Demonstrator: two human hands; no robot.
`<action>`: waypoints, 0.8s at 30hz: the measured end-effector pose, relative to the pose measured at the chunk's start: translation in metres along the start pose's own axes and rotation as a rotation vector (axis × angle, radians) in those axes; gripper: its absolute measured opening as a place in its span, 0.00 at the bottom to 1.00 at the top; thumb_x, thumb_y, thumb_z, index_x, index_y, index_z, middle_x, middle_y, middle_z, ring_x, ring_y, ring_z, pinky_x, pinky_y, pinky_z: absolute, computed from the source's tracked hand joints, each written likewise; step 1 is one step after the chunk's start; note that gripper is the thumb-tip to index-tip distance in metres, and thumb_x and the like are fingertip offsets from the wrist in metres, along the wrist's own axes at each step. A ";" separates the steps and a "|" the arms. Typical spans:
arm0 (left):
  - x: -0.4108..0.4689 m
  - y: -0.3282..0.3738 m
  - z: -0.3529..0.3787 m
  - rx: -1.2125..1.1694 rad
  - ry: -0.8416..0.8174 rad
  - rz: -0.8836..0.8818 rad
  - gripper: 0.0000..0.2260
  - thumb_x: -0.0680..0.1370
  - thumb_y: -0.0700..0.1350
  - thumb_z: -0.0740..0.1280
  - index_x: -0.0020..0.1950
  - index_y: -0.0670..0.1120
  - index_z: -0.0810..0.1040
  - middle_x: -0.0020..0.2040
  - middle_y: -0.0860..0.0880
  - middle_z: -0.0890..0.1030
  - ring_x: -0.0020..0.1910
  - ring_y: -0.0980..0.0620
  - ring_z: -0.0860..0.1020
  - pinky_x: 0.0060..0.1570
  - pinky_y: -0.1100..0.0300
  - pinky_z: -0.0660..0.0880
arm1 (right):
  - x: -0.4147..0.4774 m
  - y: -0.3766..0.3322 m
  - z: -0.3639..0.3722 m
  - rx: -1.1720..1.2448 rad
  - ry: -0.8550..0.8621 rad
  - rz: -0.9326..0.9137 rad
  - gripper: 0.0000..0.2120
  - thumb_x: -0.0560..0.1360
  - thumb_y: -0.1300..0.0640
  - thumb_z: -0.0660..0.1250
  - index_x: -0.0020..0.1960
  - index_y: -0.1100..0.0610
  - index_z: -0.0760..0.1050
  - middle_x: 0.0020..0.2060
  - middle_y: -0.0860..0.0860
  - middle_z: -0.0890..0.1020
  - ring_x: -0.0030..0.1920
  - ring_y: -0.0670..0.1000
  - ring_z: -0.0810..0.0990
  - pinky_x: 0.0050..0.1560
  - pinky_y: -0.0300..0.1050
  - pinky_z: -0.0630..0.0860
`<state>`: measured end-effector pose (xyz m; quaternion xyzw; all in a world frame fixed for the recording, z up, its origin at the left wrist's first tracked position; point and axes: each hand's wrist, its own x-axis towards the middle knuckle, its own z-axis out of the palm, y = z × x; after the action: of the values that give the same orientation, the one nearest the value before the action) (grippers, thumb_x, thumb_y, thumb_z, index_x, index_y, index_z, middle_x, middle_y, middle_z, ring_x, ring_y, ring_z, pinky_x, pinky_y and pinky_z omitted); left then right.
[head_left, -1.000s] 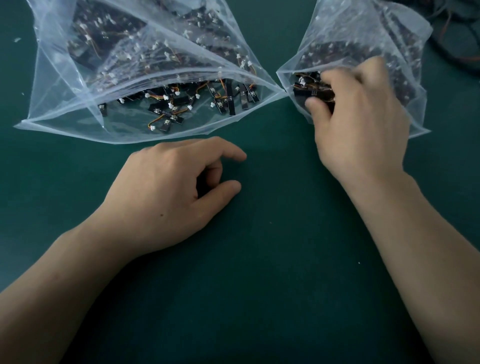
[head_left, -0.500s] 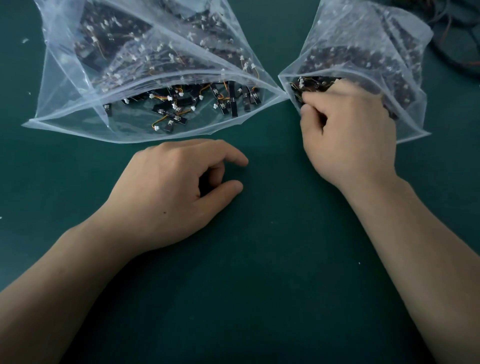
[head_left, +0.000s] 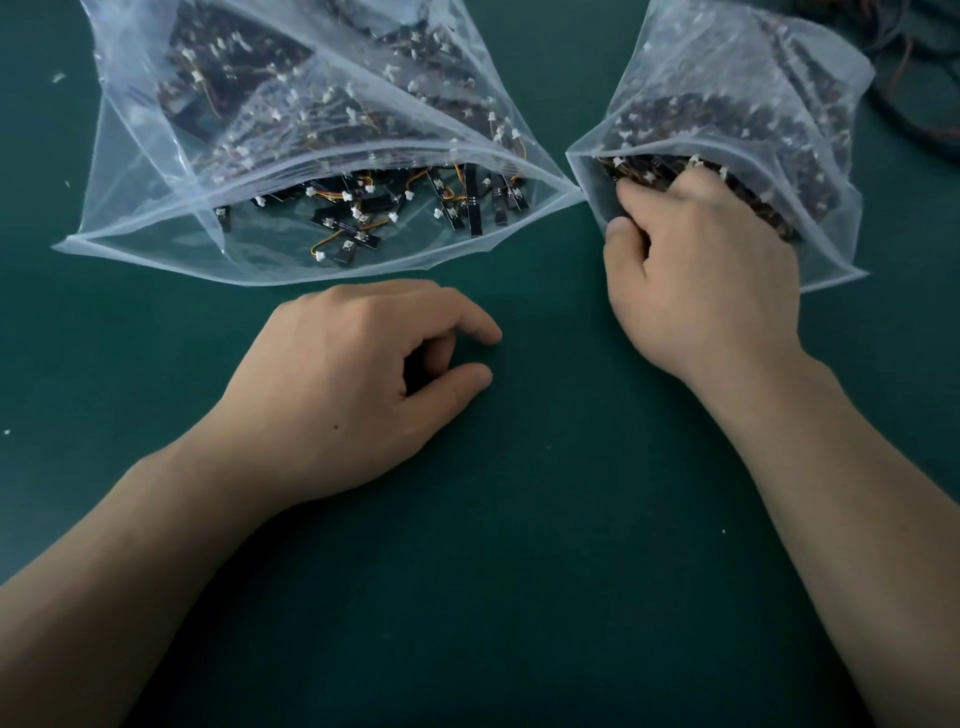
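Your large clear plastic zip bag (head_left: 156, 171) lies open on the dark green matte mat (head_left: 519, 571), its film crinkled and shiny, with a thicker ridged strip round the mouth. Inside it sits a heap of small flat black circuit strips (head_left: 348, 226), each a narrow rectangle with a white plastic connector and thin orange and yellow wires. Tiny white marks are printed on some strips, too small to read. Just below that bag's mouth your left hand (head_left: 343, 384) rests on the mat, fingers loosely curled, thumb near the forefinger, holding nothing. Right of the large bag, with corners almost touching, lies your smaller clear plastic zip bag (head_left: 810, 156), packed with the same kind of black wired strips (head_left: 675, 119), dim and speckled white through the film. Your right hand (head_left: 696, 291) is pushed into that smaller bag's mouth, fingers bent down among the strips and thumb at the lip; you cannot tell whether it grips one. Further right of the large bag, dark tangled cables (head_left: 924, 78) lie at the mat's far corner
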<state>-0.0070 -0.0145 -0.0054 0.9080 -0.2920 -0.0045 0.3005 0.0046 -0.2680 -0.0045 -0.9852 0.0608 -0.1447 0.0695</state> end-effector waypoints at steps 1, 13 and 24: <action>0.000 0.000 0.000 -0.008 0.007 0.004 0.09 0.77 0.57 0.69 0.56 0.63 0.81 0.42 0.59 0.78 0.39 0.61 0.76 0.36 0.60 0.71 | 0.000 0.000 0.000 -0.003 0.007 -0.007 0.12 0.84 0.50 0.57 0.53 0.53 0.77 0.47 0.50 0.72 0.42 0.52 0.70 0.38 0.48 0.65; 0.005 -0.014 -0.003 0.321 0.324 -0.288 0.14 0.81 0.54 0.63 0.63 0.55 0.81 0.65 0.55 0.77 0.66 0.44 0.68 0.63 0.47 0.57 | -0.018 -0.027 -0.002 0.191 0.079 -0.443 0.16 0.83 0.49 0.64 0.66 0.56 0.81 0.57 0.52 0.81 0.57 0.56 0.78 0.58 0.52 0.70; 0.009 -0.012 0.001 0.308 0.218 -0.185 0.18 0.79 0.55 0.63 0.67 0.54 0.81 0.67 0.53 0.77 0.67 0.45 0.71 0.64 0.50 0.58 | -0.014 -0.049 0.006 0.015 -0.300 -0.349 0.42 0.80 0.27 0.43 0.85 0.53 0.56 0.84 0.52 0.55 0.83 0.55 0.53 0.80 0.58 0.52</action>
<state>0.0060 -0.0122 -0.0114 0.9613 -0.1702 0.1106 0.1861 -0.0019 -0.2170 -0.0066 -0.9907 -0.1226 -0.0070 0.0593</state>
